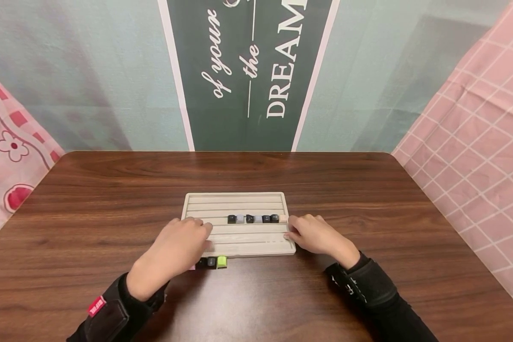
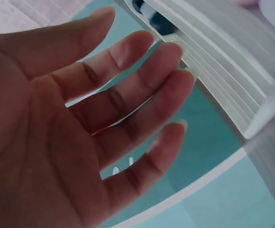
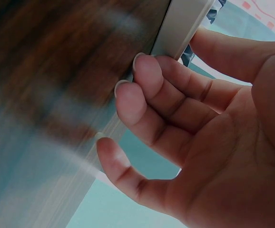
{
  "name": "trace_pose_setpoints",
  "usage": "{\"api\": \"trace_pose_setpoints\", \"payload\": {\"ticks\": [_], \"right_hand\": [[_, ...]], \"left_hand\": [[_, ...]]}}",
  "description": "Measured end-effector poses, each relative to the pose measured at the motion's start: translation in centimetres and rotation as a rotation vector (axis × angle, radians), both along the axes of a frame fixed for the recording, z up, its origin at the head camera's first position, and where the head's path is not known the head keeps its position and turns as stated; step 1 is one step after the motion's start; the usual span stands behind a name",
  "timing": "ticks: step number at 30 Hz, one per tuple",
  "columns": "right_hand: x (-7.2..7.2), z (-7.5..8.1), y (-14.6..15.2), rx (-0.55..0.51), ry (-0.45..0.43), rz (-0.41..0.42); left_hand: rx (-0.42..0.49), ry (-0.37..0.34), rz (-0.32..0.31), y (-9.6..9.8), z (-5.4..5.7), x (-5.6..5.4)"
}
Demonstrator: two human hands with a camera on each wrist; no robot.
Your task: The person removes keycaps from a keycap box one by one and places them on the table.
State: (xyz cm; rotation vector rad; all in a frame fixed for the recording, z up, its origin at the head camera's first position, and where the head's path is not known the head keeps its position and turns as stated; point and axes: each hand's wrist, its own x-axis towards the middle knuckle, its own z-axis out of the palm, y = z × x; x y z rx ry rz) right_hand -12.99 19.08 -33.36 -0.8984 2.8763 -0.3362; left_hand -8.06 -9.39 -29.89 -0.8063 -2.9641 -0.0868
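Note:
A cream ridged keycap tray [image 1: 235, 204] lies flat on the table. One of its middle rows bears several black and pale keycaps [image 1: 250, 219], ending in a beige keycap [image 1: 283, 218] at the right rim. My left hand [image 1: 177, 244] hovers over the tray's left front part. Its fingers are spread and lightly bent in the left wrist view, with nothing held in them. At the right edge, my right hand [image 1: 318, 233] grips the tray between thumb and index finger; its other fingers curl beside the tray wall [image 3: 182, 26].
Along the tray's front edge, a lime green keycap [image 1: 222, 262], dark keycaps [image 1: 211, 262] and a pink keycap [image 1: 192, 267] partly under the left hand sit on the brown wooden table [image 1: 256, 304]. Printed cloths [image 1: 124, 85] hang behind and at both sides.

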Motion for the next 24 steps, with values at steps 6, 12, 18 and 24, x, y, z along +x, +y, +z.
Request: {"api": "trace_pose_setpoints", "payload": {"ticks": [6, 12, 18, 24], "right_hand": [[0.0, 0.0, 0.0, -0.012, -0.032, -0.008], [0.0, 0.1, -0.1, -0.008, -0.073, -0.022], [0.0, 0.1, -0.1, -0.005, -0.072, -0.023], [0.0, 0.1, 0.0, -0.014, -0.071, -0.018]], "left_hand": [[0.029, -0.062, 0.072, -1.3, -0.1, -1.0], [0.043, -0.225, 0.168, -2.7, 0.1, -1.9], [0.039, -0.336, 0.186, -3.8, -0.4, -2.5], [0.059, -0.416, 0.187, -4.5, -0.9, -3.0]]}}
